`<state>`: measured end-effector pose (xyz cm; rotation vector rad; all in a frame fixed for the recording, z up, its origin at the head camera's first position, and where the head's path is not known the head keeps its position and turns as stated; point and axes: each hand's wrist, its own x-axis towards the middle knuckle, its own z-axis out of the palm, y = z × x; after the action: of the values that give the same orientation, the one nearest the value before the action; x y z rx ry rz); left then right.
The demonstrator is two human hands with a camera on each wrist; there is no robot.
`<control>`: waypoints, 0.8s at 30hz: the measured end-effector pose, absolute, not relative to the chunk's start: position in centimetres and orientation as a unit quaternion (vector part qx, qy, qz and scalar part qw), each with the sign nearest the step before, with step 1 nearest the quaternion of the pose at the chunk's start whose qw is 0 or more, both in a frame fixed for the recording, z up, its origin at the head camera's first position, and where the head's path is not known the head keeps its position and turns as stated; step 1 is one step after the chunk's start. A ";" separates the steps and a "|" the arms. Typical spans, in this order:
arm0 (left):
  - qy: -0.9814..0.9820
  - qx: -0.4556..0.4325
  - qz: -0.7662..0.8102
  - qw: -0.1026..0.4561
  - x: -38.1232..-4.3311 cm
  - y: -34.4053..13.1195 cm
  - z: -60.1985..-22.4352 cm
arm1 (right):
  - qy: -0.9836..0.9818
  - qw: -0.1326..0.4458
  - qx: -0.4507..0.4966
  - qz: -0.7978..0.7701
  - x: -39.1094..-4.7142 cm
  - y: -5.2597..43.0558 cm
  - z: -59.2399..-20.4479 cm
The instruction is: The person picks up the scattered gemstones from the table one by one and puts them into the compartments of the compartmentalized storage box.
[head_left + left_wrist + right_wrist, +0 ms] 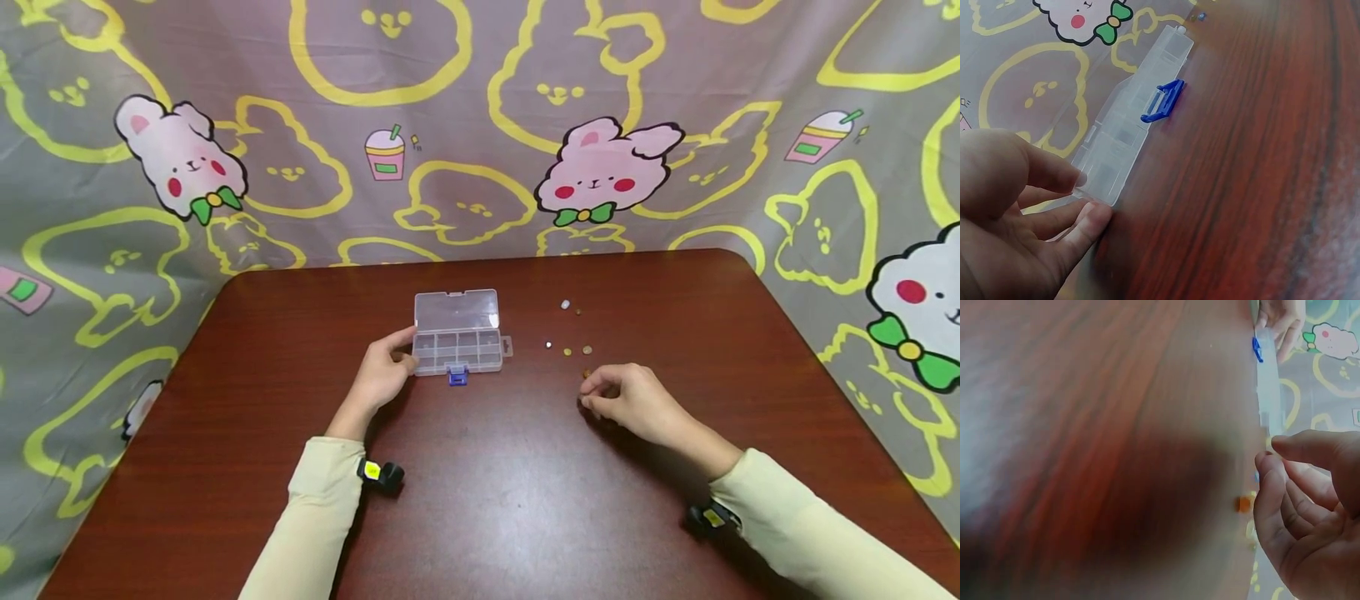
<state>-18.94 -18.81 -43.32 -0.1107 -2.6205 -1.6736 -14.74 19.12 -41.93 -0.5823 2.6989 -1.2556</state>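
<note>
A clear plastic compartment box (pixel 457 350) lies on the table with its lid (pixel 456 310) raised at the back. Its blue latch (pixel 458 377) hangs from the front edge. My left hand (pixel 384 372) grips the left end of the box, thumb at the front and fingers behind, as the left wrist view shows. Over the table to the right, my right hand (pixel 637 404) brings thumb and forefinger together in a pinch. A tiny dark piece seems to be at those fingertips, too small to make out. Just beyond them lies an orange bead (pixel 1244 504).
Several small beads lie scattered right of the box: a white one (pixel 566 305), a brown one (pixel 578 312), a shiny one (pixel 548 344), a yellow one (pixel 567 352) and a tan one (pixel 587 350). A patterned cloth (pixel 465 200) hangs behind the brown table (pixel 480 500).
</note>
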 end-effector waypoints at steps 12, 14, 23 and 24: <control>-0.853 -0.028 -0.520 0.022 -18.8 -18.8 -43.2 | 0.873 0.052 -0.208 -0.437 -16.1 15.7 -41.6; -0.854 -0.026 -0.520 0.020 -18.8 -18.8 -43.3 | 0.871 0.047 -0.215 -0.439 -16.3 15.1 -41.5; -0.851 -0.029 -0.524 0.018 -18.9 -18.8 -43.5 | 0.865 0.049 -0.222 -0.448 -17.3 12.1 -41.2; -0.851 -0.030 -0.524 0.018 -18.9 -18.8 -43.5 | 0.865 0.048 -0.222 -0.448 -17.4 11.8 -41.2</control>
<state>-18.90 -18.85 -43.49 -0.0924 -2.6419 -1.6288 -17.42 11.80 -41.19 -0.6771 2.6365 -1.3647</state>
